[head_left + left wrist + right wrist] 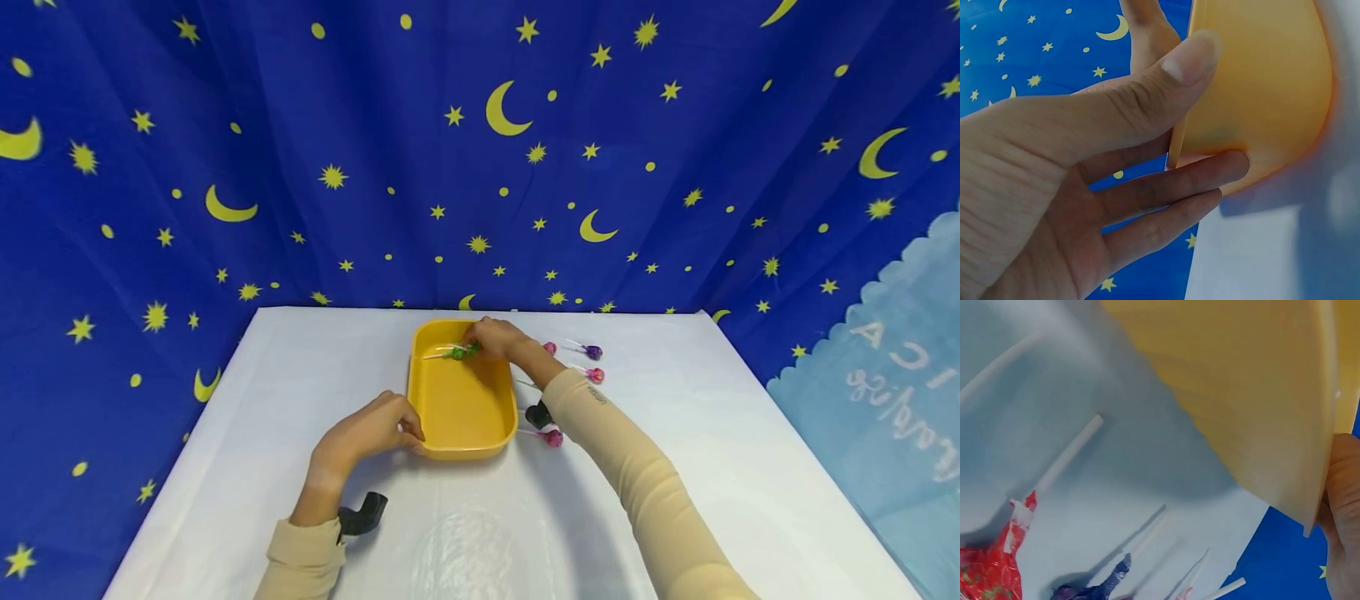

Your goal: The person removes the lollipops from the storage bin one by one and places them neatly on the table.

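Observation:
A yellow plastic tray (459,408) sits on the white table. My left hand (372,429) holds its near left corner; in the left wrist view the thumb (1194,59) lies at the rim and the fingers touch the outer wall. My right hand (495,337) reaches over the far right rim with curled fingers, pinching a green-wrapped lollipop (472,348) inside the tray. Another green lollipop (455,354) lies just left of it, its white stick pointing left. The right fingertips are mostly hidden in both views.
Right of the tray lie several lollipops: a purple one (593,352), a red one (596,375), and a pink one (553,437) nearer me. The right forearm passes over part of this group. A blue curtain (375,125) with stars and moons hangs behind the table.

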`<act>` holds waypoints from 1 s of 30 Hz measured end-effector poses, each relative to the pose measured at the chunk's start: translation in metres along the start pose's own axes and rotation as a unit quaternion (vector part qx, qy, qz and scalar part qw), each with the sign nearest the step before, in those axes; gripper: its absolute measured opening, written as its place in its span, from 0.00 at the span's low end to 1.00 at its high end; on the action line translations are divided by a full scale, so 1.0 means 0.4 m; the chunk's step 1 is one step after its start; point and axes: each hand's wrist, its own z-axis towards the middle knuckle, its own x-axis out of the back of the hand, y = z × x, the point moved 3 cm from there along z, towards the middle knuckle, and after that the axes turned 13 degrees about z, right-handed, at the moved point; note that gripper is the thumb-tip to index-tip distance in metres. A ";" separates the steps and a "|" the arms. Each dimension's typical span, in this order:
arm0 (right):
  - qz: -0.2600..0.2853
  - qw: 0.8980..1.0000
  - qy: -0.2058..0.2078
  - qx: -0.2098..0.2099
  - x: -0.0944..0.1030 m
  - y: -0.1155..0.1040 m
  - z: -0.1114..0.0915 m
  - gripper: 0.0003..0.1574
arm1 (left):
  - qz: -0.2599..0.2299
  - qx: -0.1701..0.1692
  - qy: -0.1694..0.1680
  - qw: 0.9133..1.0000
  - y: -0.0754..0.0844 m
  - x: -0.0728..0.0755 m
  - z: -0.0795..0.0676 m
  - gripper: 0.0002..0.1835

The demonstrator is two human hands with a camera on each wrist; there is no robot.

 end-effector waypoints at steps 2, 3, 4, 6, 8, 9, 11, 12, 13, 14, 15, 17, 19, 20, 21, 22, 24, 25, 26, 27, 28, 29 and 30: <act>0.000 1.000 -0.009 0.010 -0.008 0.002 -0.001 0.11 | -0.002 0.004 -0.001 1.000 0.000 0.000 0.000 0.05; -0.001 1.000 -0.014 0.015 -0.012 0.004 -0.002 0.12 | -0.003 0.004 -0.002 1.000 0.000 0.000 0.000 0.05; -0.004 1.000 -0.020 0.019 -0.016 0.006 -0.002 0.12 | -0.003 0.004 -0.001 1.000 0.000 0.001 0.000 0.05; -0.008 0.999 -0.029 0.027 -0.023 0.009 -0.003 0.12 | -0.003 0.003 -0.002 1.000 0.000 0.001 0.000 0.05; -0.009 0.999 -0.030 0.039 -0.025 0.009 -0.004 0.11 | -0.003 0.000 -0.002 1.000 0.000 0.000 0.001 0.05; -0.004 0.999 -0.028 0.045 -0.025 0.009 -0.005 0.10 | -0.003 -0.002 -0.001 1.000 0.000 0.000 0.001 0.05; 0.008 0.998 -0.026 0.060 -0.023 0.007 -0.007 0.09 | -0.003 -0.007 0.000 1.000 0.001 0.001 0.000 0.04; 0.013 0.997 -0.024 0.066 -0.021 0.007 -0.009 0.09 | -0.003 -0.010 0.001 1.000 0.001 0.001 -0.001 0.04; 0.021 0.997 -0.021 0.073 -0.019 0.006 -0.010 0.08 | -0.004 -0.013 0.002 1.000 0.001 0.001 -0.001 0.04; 0.030 0.996 -0.019 0.079 -0.018 0.006 -0.012 0.08 | -0.006 -0.015 0.002 1.000 0.001 0.001 -0.001 0.04; 0.038 0.995 -0.016 0.086 -0.017 0.006 -0.013 0.08 | -0.007 -0.016 0.002 1.000 0.001 0.001 -0.002 0.04; 0.055 0.994 -0.008 0.093 -0.017 0.010 -0.015 0.09 | -0.006 -0.015 0.003 1.000 0.001 0.002 -0.002 0.04; 0.071 0.993 -0.001 0.098 -0.018 0.014 -0.016 0.10 | -0.006 -0.014 0.002 1.000 0.001 0.001 -0.001 0.04; 0.079 0.992 0.001 0.098 -0.019 0.016 -0.016 0.10 | -0.006 -0.012 0.001 1.000 0.001 0.002 -0.001 0.04; 0.089 0.991 0.004 0.099 -0.019 0.018 -0.017 0.10 | -0.006 -0.012 0.001 1.000 0.001 0.001 -0.001 0.04; 0.101 0.990 0.006 0.098 -0.019 0.020 -0.017 0.11 | -0.006 -0.011 0.000 1.000 0.001 0.001 0.000 0.04; 0.124 0.987 0.011 0.101 -0.019 0.020 -0.021 0.11 | -0.008 -0.010 -0.002 1.000 0.001 0.000 0.000 0.04; 0.137 0.985 0.012 0.103 -0.018 0.020 -0.023 0.12 | -0.009 -0.011 -0.002 1.000 0.001 -0.001 0.000 0.04; 0.148 0.983 0.015 0.106 -0.016 0.019 -0.025 0.13 | -0.009 -0.010 -0.003 1.000 0.001 -0.001 0.000 0.04; 0.157 0.981 0.018 0.110 -0.015 0.019 -0.028 0.13 | -0.008 -0.008 -0.004 1.000 0.001 -0.001 0.000 0.04; 0.161 0.980 0.023 0.115 -0.013 0.019 -0.029 0.14 | -0.006 -0.007 -0.004 1.000 0.001 -0.001 0.000 0.04; 0.168 0.978 0.028 0.118 -0.011 0.018 -0.031 0.14 | -0.005 -0.006 -0.004 1.000 0.001 -0.001 0.000 0.04; 0.174 0.977 0.035 0.119 -0.009 0.020 -0.033 0.14 | -0.003 -0.006 -0.003 1.000 0.000 -0.001 -0.001 0.04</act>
